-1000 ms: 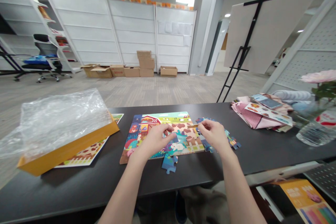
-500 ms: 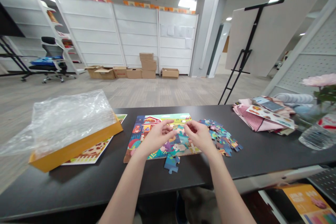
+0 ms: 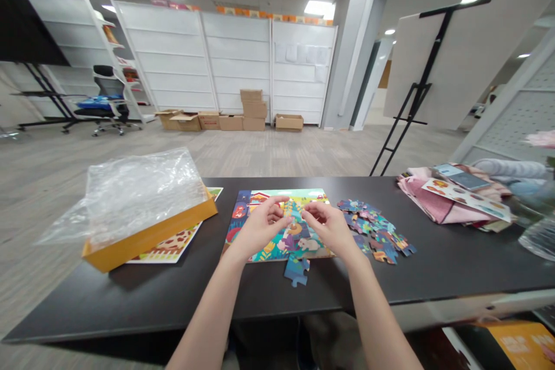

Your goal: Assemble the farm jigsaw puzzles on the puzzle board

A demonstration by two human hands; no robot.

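Note:
A colourful farm jigsaw board [image 3: 255, 202] lies on the black table [image 3: 130, 300]. Both my hands hover over its middle, fingertips nearly touching. My left hand [image 3: 260, 226] has its fingers curled in a pinch, and what it holds is hidden. My right hand [image 3: 330, 226] is also pinched, apparently on a small puzzle piece that I can barely see. A heap of loose puzzle pieces [image 3: 377, 232] lies just right of the board. One blue piece [image 3: 297, 270] sits on the table at the board's near edge.
At the left stands a yellow box lid [image 3: 147, 238] covered by crumpled clear plastic [image 3: 134, 191], over a printed picture sheet [image 3: 173, 250]. Folded pink cloth and sticker sheets [image 3: 442, 202] lie at the right, with a glass vase [image 3: 537, 238] at the far right edge.
My right hand has moved left, from beside the loose pieces to the middle of the board, meeting my left hand. The left hand has stayed over the board.

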